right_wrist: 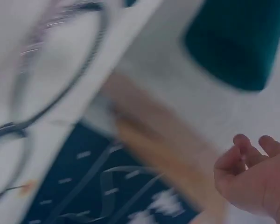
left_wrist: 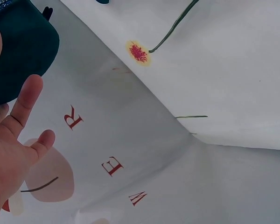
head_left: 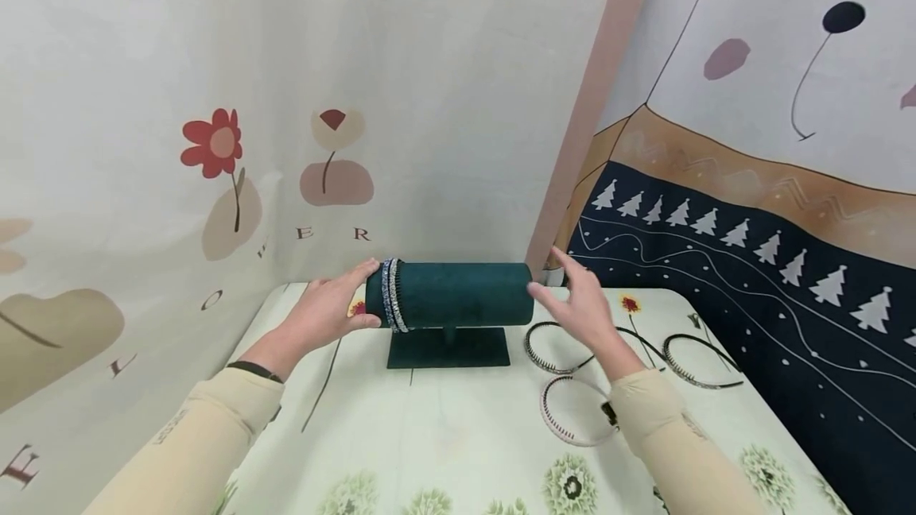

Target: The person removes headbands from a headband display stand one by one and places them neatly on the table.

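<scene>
A dark green velvet headband stand [head_left: 465, 292], a horizontal cylinder on a flat base [head_left: 448, 348], stands on the table. Near its left end sit glittery blue-silver headbands [head_left: 390, 292], close together. My left hand [head_left: 325, 312] holds that end between thumb and fingers; in the left wrist view the outer fingers [left_wrist: 25, 100] stretch out loosely beside the cylinder. At the other end, my right hand [head_left: 580, 304] has its fingers spread, the thumb close to the cylinder's edge. The right wrist view is blurred, with the hand [right_wrist: 256, 172] apart from the cylinder [right_wrist: 240, 42] and holding nothing.
Right of the stand lie a dark toothed headband [head_left: 551, 370], a pale pink headband [head_left: 572, 442] partly behind my right forearm, and another dark headband [head_left: 690, 378]. A flower-printed cloth covers the table [head_left: 444, 427]. Printed curtains [head_left: 444, 102] hang behind and beside it.
</scene>
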### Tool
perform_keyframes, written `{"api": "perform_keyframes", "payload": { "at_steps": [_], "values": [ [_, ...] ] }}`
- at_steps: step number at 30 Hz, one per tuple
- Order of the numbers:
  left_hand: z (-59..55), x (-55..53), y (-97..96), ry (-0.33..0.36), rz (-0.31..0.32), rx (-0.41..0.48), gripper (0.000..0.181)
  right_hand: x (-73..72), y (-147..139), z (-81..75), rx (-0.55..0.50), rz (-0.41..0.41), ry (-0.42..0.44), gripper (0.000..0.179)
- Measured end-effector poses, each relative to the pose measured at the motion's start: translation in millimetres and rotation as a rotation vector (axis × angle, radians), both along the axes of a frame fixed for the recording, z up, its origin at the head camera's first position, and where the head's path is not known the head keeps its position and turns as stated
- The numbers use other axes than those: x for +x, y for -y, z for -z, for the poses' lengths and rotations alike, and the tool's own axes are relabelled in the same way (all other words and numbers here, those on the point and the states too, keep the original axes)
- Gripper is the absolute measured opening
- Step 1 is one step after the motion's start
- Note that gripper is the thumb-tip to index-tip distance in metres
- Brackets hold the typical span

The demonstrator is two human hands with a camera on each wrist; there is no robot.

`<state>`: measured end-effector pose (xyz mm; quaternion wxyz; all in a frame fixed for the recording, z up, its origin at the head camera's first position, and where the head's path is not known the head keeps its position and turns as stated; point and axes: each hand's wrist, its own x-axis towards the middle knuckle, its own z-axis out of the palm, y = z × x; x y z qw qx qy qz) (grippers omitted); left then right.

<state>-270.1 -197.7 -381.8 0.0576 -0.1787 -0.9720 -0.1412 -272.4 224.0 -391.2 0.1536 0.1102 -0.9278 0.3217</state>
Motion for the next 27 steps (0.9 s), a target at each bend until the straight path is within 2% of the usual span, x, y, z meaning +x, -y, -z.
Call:
{"api": "perform_keyframes", "payload": {
  "at_steps": [2,5,7,10,14,18,27],
  "values": [
    [0.5,0.6,1.7,0.001,-0.004,0.001,0.105,-2.2,29.2,-10.4,0.076,-0.072,-0.087,0.081],
    [1.0,0.8,3.6,0.002,-0.007,0.002,0.105,-2.2,77.3,-19.7,0.305,-0.185,-0.217,0.081],
    [0.9,0.7,4.2,-0.001,-0.003,0.002,0.105,-0.1,107.3,-22.7,0.454,-0.249,-0.272,0.082],
    [0.4,0.9,4.0,-0.011,0.010,-0.002,0.103,1.9,143.9,-24.1,0.613,-0.307,-0.305,0.085],
    [0.9,1.1,2.6,-0.030,0.019,-0.018,0.102,-1.6,175.0,-24.6,0.756,-0.304,-0.291,0.089],
    [2.2,1.0,1.2,-0.033,0.022,-0.027,0.102,-7.1,188.1,-22.7,0.821,-0.261,-0.267,0.092],
    [2.2,-0.2,4.0,-0.025,0.012,-0.025,0.102,-9.9,197.8,-16.6,0.788,-0.200,-0.334,0.091]
  ]
}}
